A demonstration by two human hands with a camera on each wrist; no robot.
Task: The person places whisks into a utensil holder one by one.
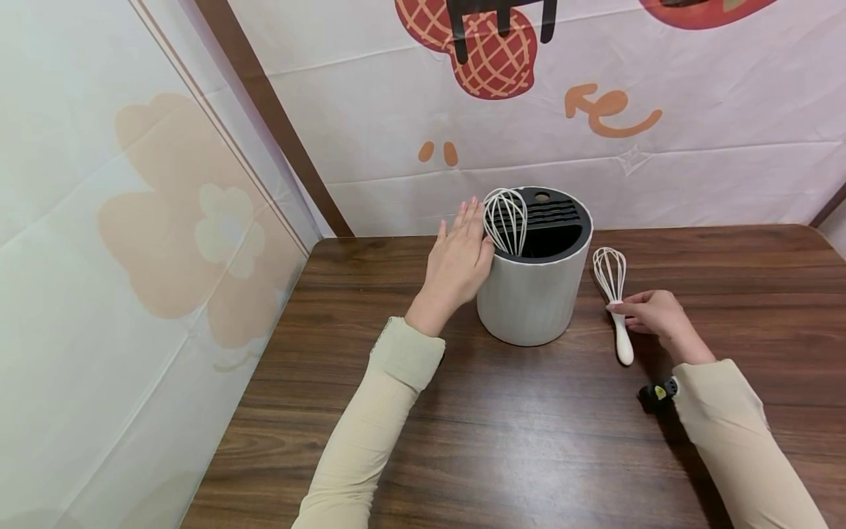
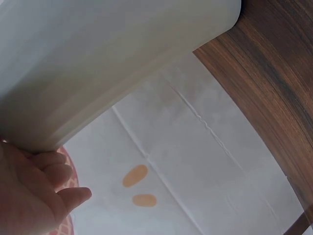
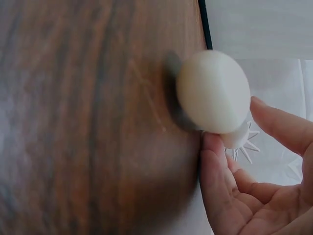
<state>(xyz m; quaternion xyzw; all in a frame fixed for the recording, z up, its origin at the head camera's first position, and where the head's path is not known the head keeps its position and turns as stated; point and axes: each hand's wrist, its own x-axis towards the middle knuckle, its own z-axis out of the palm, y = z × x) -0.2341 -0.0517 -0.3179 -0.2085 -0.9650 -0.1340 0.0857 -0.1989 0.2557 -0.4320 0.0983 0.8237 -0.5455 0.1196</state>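
Note:
A round white utensil holder (image 1: 532, 301) with a black slotted top stands near the back of the table. The wire head of a white whisk (image 1: 506, 220) sticks out of its left side. My left hand (image 1: 459, 257) rests against the holder's left side near the rim, fingers extended; in the left wrist view the hand (image 2: 34, 191) touches the holder's wall (image 2: 112, 63). To the right of the holder, my right hand (image 1: 654, 317) pinches a smaller white whisk (image 1: 623, 342) at the top of its handle. The whisk's handle end (image 3: 212, 90) is close to the tabletop in the right wrist view.
The brown wooden table (image 1: 529, 441) meets a white printed cloth (image 1: 370, 110) at the back and another cloth (image 1: 79, 353) on the left. A small black device (image 1: 656, 395) is at the right sleeve cuff.

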